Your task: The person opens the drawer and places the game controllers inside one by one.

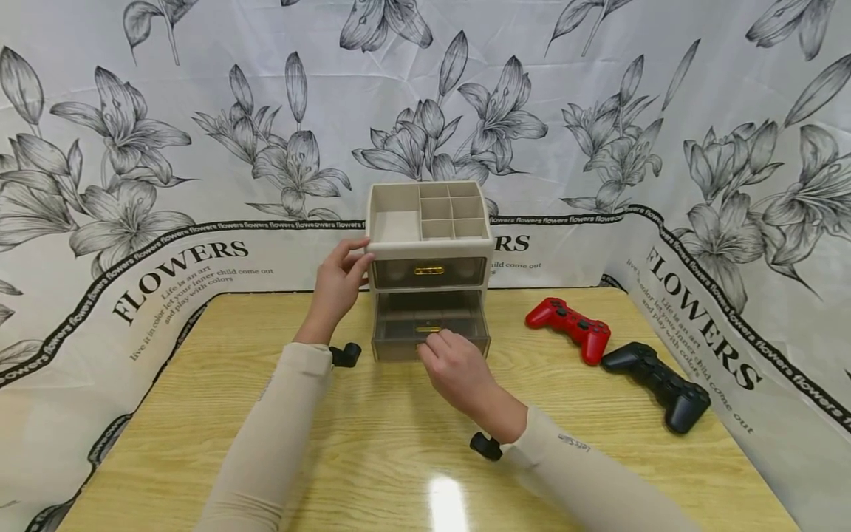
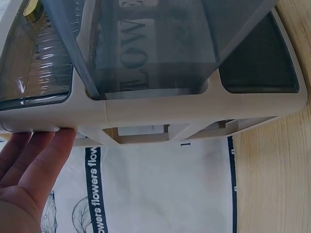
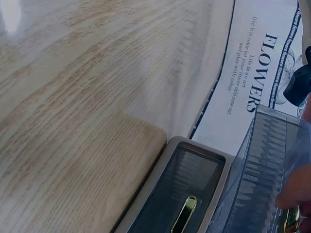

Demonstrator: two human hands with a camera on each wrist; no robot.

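Note:
A cream desktop organizer [image 1: 428,250] with smoky clear drawers stands at the back of the table. Its middle drawer [image 3: 260,160] is pulled out, while the top drawer [image 1: 399,273] and the lowest drawer [image 3: 187,177] are closed. My right hand [image 1: 459,372] pinches the small gold handle [image 3: 291,218] of the pulled-out drawer with curled fingers. With straight fingers, my left hand [image 2: 36,170] rests against the organizer's side, near its upper left front corner.
To the right of the organizer lie a red game controller [image 1: 569,328] and a black game controller [image 1: 658,383]. A flower-print cloth [image 1: 292,192] hangs behind and around the wooden table [image 1: 372,443]. Open compartments [image 1: 452,209] top the organizer.

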